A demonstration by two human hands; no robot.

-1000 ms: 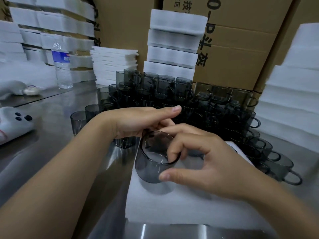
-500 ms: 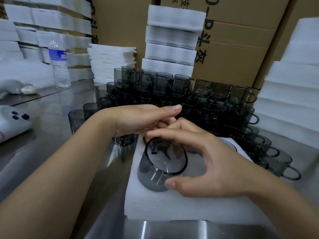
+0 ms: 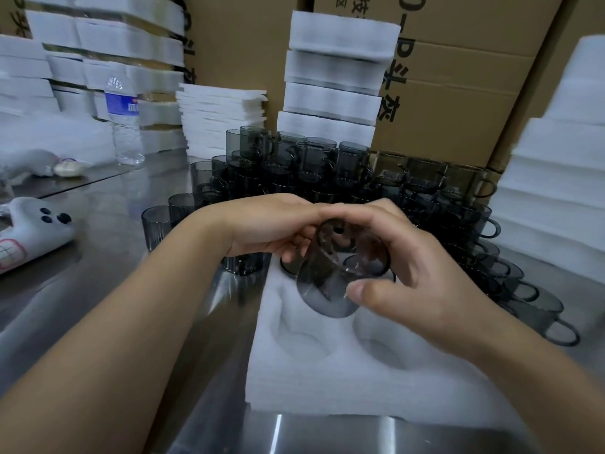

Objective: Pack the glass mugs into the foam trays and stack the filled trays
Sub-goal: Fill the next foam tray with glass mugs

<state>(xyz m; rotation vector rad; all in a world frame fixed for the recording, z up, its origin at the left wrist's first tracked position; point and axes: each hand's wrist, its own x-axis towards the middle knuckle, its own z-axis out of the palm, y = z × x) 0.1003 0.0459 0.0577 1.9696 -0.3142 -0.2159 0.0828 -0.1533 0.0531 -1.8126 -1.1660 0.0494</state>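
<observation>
Ideally the tilted mug, gripped by left hand and right hand with fingers curled round it, is levelled and lowered squarely into a free hollow of the foam tray.

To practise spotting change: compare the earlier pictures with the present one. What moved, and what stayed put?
The glass mug has turned: its mouth, which faced the camera, now points away. The right hand has arched over it, thumb on its side; the left hand still holds it. The foam tray and the mugs behind stayed put.
</observation>
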